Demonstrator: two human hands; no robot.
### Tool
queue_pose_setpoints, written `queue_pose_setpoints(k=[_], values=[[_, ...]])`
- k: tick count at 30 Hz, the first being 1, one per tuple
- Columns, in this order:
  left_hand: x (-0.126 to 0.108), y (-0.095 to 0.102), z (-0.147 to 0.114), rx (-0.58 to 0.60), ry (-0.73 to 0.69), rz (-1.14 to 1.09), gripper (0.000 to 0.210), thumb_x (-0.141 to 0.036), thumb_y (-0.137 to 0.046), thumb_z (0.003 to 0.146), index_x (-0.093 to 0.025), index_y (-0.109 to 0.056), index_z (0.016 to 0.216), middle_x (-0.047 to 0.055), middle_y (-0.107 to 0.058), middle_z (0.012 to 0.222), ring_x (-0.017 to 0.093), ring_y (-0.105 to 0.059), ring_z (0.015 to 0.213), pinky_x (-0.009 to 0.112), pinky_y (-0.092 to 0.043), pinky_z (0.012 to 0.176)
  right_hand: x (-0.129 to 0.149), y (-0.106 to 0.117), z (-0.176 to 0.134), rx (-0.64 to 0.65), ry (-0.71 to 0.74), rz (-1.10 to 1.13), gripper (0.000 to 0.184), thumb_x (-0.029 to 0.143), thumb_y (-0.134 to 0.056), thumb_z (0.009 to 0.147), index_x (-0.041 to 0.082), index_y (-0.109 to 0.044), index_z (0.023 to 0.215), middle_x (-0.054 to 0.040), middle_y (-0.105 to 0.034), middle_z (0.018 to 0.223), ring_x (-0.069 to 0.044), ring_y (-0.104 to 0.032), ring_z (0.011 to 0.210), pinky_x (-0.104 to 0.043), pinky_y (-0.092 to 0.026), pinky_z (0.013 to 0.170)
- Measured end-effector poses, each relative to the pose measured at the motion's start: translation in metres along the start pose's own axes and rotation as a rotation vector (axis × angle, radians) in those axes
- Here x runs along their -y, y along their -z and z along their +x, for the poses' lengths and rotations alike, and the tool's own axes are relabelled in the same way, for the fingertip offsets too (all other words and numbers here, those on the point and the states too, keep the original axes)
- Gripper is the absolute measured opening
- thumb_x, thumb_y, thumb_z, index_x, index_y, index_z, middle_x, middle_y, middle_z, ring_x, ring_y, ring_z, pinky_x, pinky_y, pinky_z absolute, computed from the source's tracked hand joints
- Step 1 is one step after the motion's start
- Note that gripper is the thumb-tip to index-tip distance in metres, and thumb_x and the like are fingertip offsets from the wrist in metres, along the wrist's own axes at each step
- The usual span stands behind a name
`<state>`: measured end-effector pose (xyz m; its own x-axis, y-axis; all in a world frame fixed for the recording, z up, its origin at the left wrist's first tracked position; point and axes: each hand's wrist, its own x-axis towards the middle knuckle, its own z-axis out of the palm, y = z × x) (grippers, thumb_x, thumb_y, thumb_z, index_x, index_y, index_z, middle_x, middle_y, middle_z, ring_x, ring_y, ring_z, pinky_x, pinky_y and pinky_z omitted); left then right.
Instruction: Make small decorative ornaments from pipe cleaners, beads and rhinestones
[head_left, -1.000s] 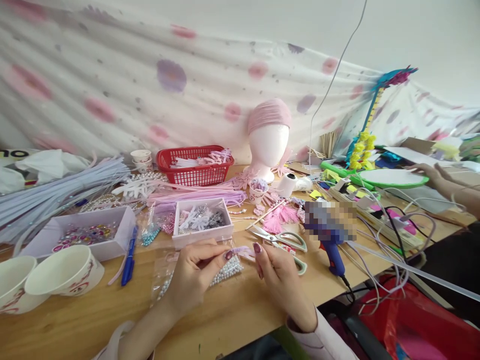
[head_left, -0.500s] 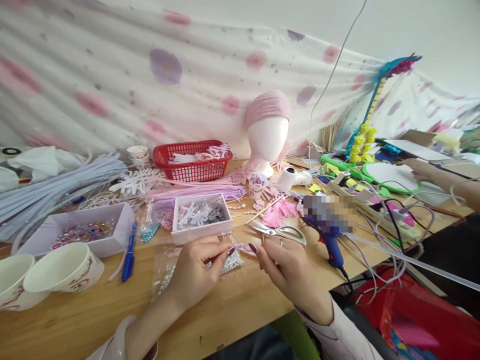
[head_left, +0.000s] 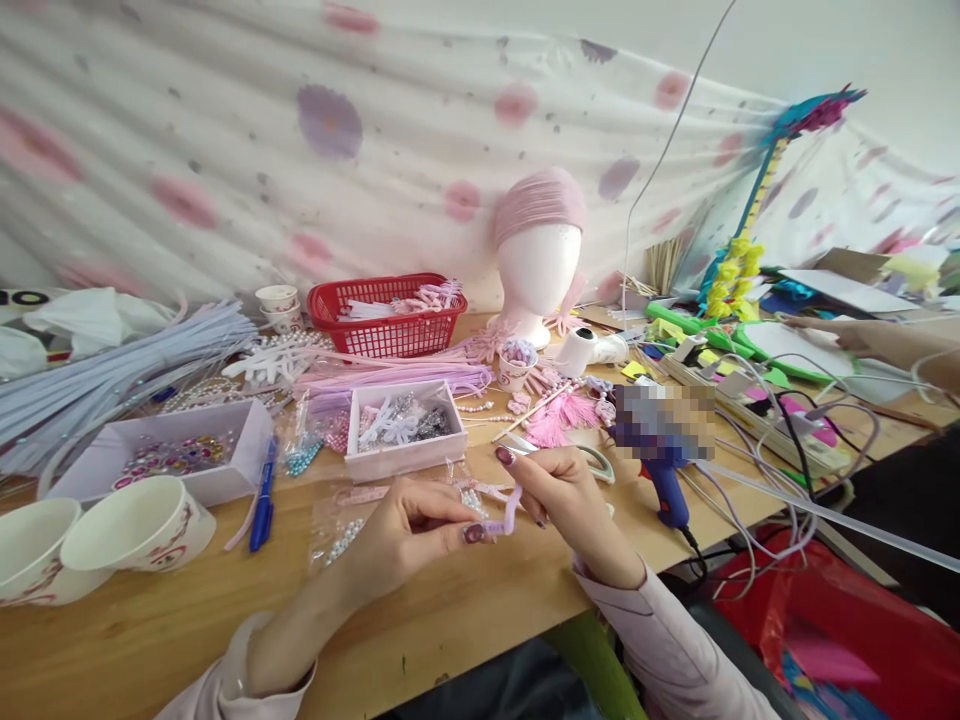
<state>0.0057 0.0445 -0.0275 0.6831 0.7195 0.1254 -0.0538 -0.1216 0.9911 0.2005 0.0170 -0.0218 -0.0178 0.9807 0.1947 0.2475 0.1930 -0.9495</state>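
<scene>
A short lilac pipe cleaner [head_left: 511, 515] is stretched between my hands above the front of the table, with a sharp upward bend near its right end. My left hand [head_left: 401, 545] pinches its left part between thumb and fingers. The other end goes up into the closed fingers of my right hand [head_left: 574, 500], which partly hide it. Under and behind my left hand lies a clear bag of white pearl beads [head_left: 343, 540]. Scissors [head_left: 600, 465] lie behind my right hand, mostly covered by it.
A blue glue gun [head_left: 667, 495] with cables lies to the right. Behind stand a white box of trimmings [head_left: 405, 460], a red basket [head_left: 386, 335] and a foam head [head_left: 538, 275]. Paper bowls [head_left: 142, 530] and a blue pen [head_left: 262, 505] are left. Another person's arm [head_left: 885, 345] reaches in at far right.
The pipe cleaner was nearly straight between my fingertips; its right end is now bent upward. My right hand has turned and lifted slightly, covering more of the scissors.
</scene>
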Motion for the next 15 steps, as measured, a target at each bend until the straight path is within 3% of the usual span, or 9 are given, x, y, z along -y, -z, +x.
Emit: queue_pose_setpoints(k=[3,7,10,15], values=[[0.001,-0.001,0.0,-0.093,0.037,-0.148,0.029,-0.047,-0.077,0.076,-0.02,-0.08,0.067,0.002,-0.059,0.06,0.013,-0.045,0.059,0.027,-0.033,0.056,-0.005,-0.01,-0.004,-0.102,0.053,-0.013,0.068,0.055,-0.053,0.094,0.02,-0.041,0.037,0.0029,-0.039,0.034,-0.008,-0.036,0.036,-0.024,-0.029,0.043],[0.003,-0.001,0.001,-0.204,0.104,-0.222,0.032,-0.048,-0.08,0.073,-0.018,-0.075,0.063,-0.002,-0.052,0.056,0.009,-0.034,0.054,0.026,-0.024,0.05,-0.009,-0.021,-0.008,-0.166,0.103,0.001,0.065,0.056,-0.047,0.097,0.02,-0.044,0.043,0.0024,-0.044,0.039,-0.009,-0.04,0.039,-0.024,-0.032,0.045],[0.003,0.001,0.002,-0.143,0.169,-0.316,0.03,-0.046,-0.077,0.077,-0.016,-0.073,0.07,-0.001,-0.057,0.064,0.006,-0.034,0.052,0.024,-0.021,0.05,-0.013,-0.021,-0.009,-0.141,0.138,0.032,0.06,0.055,-0.044,0.099,0.019,-0.049,0.051,0.0022,-0.048,0.046,-0.01,-0.042,0.044,-0.024,-0.035,0.049],[0.001,0.004,0.0,0.066,0.316,-0.631,0.028,-0.041,-0.075,0.079,-0.019,-0.071,0.096,-0.004,-0.053,0.065,0.002,-0.028,0.043,0.019,-0.02,0.045,-0.016,-0.016,-0.01,-0.078,0.166,-0.012,0.049,0.047,-0.046,0.1,0.019,-0.054,0.06,0.0024,-0.051,0.055,-0.011,-0.044,0.051,-0.024,-0.036,0.052]])
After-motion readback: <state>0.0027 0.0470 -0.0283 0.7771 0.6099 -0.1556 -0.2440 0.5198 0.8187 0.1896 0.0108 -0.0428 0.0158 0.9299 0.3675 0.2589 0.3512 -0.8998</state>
